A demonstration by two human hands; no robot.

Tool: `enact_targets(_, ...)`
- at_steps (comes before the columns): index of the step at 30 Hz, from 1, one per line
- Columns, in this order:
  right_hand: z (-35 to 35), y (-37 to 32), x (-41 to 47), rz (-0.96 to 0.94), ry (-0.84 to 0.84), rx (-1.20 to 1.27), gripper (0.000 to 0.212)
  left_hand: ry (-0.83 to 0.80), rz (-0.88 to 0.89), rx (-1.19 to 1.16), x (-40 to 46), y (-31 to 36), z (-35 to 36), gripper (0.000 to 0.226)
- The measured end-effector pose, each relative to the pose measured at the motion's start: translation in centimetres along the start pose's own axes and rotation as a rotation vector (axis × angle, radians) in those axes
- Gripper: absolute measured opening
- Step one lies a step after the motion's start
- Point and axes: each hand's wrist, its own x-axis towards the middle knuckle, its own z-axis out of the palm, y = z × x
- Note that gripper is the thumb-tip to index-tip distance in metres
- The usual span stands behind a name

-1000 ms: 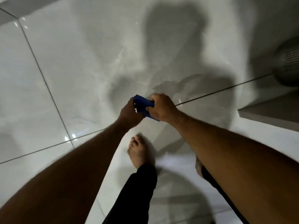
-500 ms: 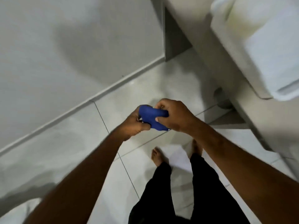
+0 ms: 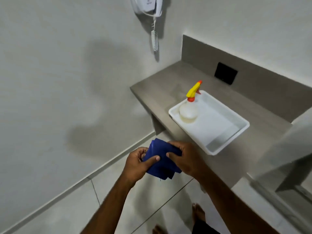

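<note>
- Holds a folded blue cloth [image 3: 160, 166] with both grips, at mid-frame, low.
- Clamps it with the left grip [image 3: 135, 163]: thumb laid flat across the front face, fingers curled behind the left edge.
- Grasps it also with the right grip [image 3: 187, 159]: thumb pressed on the front near the left thumb, fingers wrapped over the top-right corner.
- Carries the cloth in the air above the floor [image 3: 67, 208], just in front of the counter [image 3: 160, 88] edge, touching neither; several layered edges at the lower corner, one loose thread below.
- On the counter, to the right and beyond the grips: white tray [image 3: 246, 125], shallow, set at a slant, near corner close to the counter's front edge.
- In the tray's left end: spray bottle [image 3: 188, 112], upright, pale body, orange collar, yellow trigger head with orange nozzle aimed toward the backsplash.
- On the backsplash behind the tray: black plate [image 3: 225, 76], rectangular.
- High on the wall, left of the counter: white handset [image 3: 146, 5] on its mount, coiled cord hanging straight down.
- At bottom edge: two bare feet [image 3: 198, 212] on pale tiles, dark trouser hem above the right one.
- Cannot tell whether the cloth is wet or dry.
</note>
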Motion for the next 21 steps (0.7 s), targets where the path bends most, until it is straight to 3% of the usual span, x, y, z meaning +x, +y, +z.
enact_targets(5,-3.7,1.0,0.6,0.031,0.155,0.036,0.03,0.013,0.063,0.049,2.6,3.5,2.9,0.034)
enact_targets(11,-10.4,4.4,2.4,0.255,0.425,0.023,0.044,-0.022,0.156,0.192,7.0,7.7,9.9,0.016)
enact_targets(13,-12.5,6.0,3.0,0.309,0.428,0.019,0.04,-0.038,0.161,0.265,8.7,8.7,12.7,0.013)
enact_targets(16,-14.4,8.7,4.1,0.365,0.397,0.029,0.042,-0.043,0.143,0.404,11.8,9.4,16.2,0.027)
enact_targets(21,-14.7,12.8,6.5,0.483,0.238,-0.075,0.044,-0.068,0.079,0.631,15.9,8.4,19.9,0.044)
